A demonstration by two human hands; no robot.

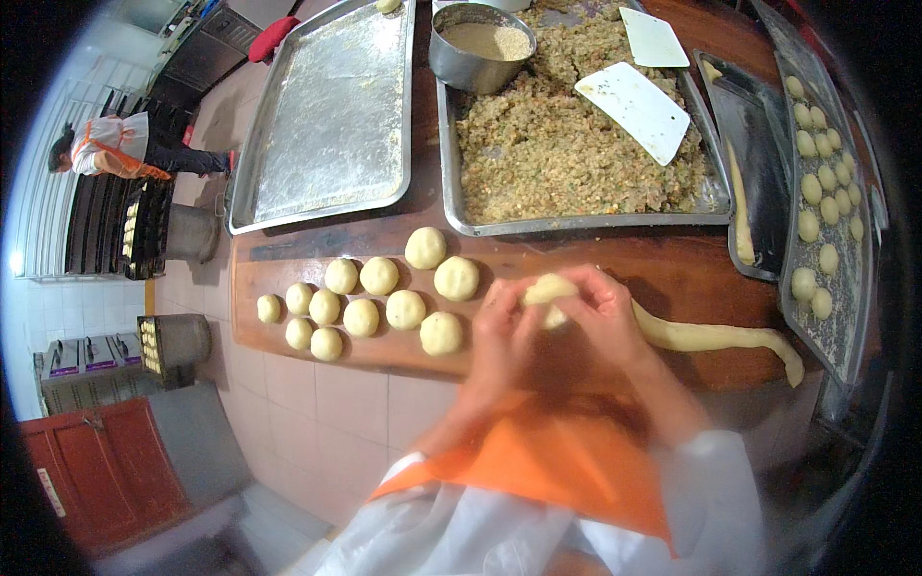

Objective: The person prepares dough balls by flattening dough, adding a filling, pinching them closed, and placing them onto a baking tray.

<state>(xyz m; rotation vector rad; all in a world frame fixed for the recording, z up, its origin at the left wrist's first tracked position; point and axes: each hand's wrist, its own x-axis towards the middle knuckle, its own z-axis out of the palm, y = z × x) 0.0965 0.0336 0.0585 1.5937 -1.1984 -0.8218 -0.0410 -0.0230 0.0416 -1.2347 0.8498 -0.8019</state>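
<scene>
Both hands hold one pale piece of dough (549, 289) just over the front of the wooden table (497, 360). The fingers of my left hand (502, 309) curl around its left side, and those of my right hand (599, 297) press on its right side. What lies inside the dough is hidden. To the right, a long dough rope (713, 335) runs along the wood and bends down at its end. Several round dough balls (405, 309) rest on the table left of my left hand.
Behind my hands stands a metal tray of crumbly filling (569, 173) with white scrapers (637, 111) and a metal bowl of crumbs (484, 45). An oiled baking tray (324, 122) is at left. Far right, another tray (828, 317) bears small dough balls. A co-worker (115, 147) stands by racks.
</scene>
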